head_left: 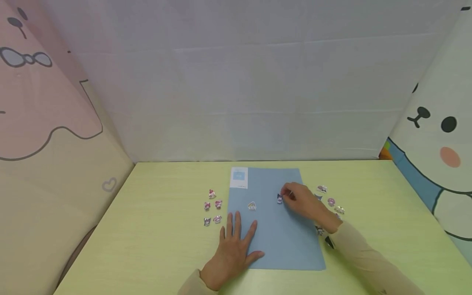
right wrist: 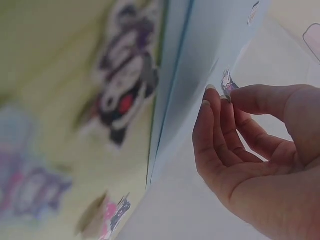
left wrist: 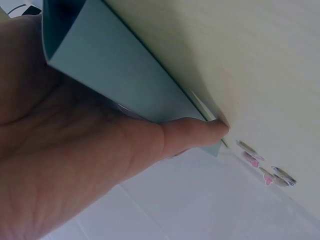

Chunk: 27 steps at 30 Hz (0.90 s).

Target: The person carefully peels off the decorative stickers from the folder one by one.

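A blue folder [head_left: 284, 241] lies on the table, with a white label [head_left: 239, 178] at its top left corner. My left hand [head_left: 233, 250] rests spread over the folder's lower left edge, fingers straight. Between thumb and fingertips my right hand [right wrist: 260, 135] pinches a small dark character sticker [head_left: 280, 199], held at the folder's surface in its upper right part; whether it touches the folder I cannot tell. Another sticker [head_left: 252, 206], white with some yellow, is on the folder's left half, above the left fingertips.
Several pink and grey stickers, such as a pink one [head_left: 212, 194], lie on the yellow-green table [head_left: 166, 229] left of the folder. More stickers [head_left: 331, 202] are scattered to its right, some partly hidden beneath my right forearm. A pale cloth wall [head_left: 258, 102] rises behind the table.
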Available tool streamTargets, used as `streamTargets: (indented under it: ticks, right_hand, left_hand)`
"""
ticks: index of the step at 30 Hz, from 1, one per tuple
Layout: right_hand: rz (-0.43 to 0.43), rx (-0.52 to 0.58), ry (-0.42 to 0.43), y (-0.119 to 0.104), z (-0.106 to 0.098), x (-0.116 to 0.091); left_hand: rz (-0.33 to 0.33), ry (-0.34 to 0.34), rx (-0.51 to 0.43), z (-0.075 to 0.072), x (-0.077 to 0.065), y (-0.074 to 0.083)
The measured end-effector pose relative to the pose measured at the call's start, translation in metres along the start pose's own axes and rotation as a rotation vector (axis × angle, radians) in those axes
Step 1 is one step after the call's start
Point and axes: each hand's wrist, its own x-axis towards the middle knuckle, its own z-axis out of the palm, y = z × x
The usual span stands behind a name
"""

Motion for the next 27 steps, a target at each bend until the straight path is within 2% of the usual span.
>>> streamTargets:
  ticks: [5,14,20,27]
  right_hand:
    - [0.044,0.016,-0.02,0.006,-0.008,-0.007]
    - [0.043,-0.001,-0.016,0.016,-0.023,-0.019]
    - [0.038,-0.019,-0.017,0.022,-0.03,-0.026]
    - [0.069,-0.035,-0.02,0.029,-0.036,-0.033]
  left_hand:
    - [-0.019,-0.04,0.01,-0.007,0.001,0.003]
    - [-0.015,-0.026,0.035,-0.004,0.001,0.003]
    - [-0.014,-0.018,0.013,-0.003,0.0,0.003]
    - [-0.016,-0.011,0.013,-0.001,0.0,0.002]
